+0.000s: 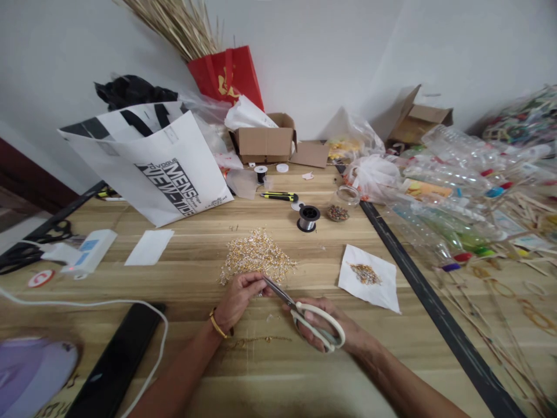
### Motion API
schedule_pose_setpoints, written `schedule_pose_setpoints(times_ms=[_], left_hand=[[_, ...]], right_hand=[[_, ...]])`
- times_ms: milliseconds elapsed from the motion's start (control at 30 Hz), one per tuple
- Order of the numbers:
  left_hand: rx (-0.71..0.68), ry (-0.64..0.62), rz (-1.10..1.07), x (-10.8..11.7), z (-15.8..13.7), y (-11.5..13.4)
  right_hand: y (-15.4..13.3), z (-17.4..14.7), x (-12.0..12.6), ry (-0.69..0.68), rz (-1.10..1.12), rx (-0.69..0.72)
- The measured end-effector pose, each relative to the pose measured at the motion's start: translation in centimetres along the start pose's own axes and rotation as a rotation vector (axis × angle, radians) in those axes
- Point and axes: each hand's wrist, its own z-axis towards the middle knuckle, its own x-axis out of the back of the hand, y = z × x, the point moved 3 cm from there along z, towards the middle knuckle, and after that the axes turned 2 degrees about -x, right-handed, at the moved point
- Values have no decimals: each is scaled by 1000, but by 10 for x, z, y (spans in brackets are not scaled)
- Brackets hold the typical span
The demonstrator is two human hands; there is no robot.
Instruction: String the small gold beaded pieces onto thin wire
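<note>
My right hand (317, 325) grips a pair of scissors (319, 318) with pale handles, its blades angled up and left. The blade tips meet the fingers of my left hand (243, 293), which are pinched together; whatever lies between them is too small to make out. A gold band circles my left wrist. Just beyond my left fingertips spreads a heap of gold and clear beads (256, 255). Below both hands, a thin gold chain (265, 338) lies across the wooden table.
To the right, a white paper (369, 296) carries small gold pieces. Farther back are a wire spool (308, 218), a jar of beads (342, 204) and a utility knife (281, 197). A white bag (148, 168) stands left, a phone (117, 360) lies near, and plastic bottles (452, 168) crowd the right.
</note>
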Motion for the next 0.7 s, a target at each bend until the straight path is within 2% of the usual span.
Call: schedule_pose_setpoints(times_ms=[200,433,533,633,700], left_hand=[[-6,-13,-26,2,1,-6],[24,30,-60,1,1,-4],[11,75,-92,3,1,-3],[-12,113,-121,8,2,-2],[-28,129,-150,11,3,-2]], right_hand=[[-8,-3,-5,14,-74,-1],[-11,-1,-7,41,-150,-3],[-11,-3,-4,10,-179,-11],[-20,-11,-4,-69,-363,-50],[-32,-18,-9,-90,-648,-35]])
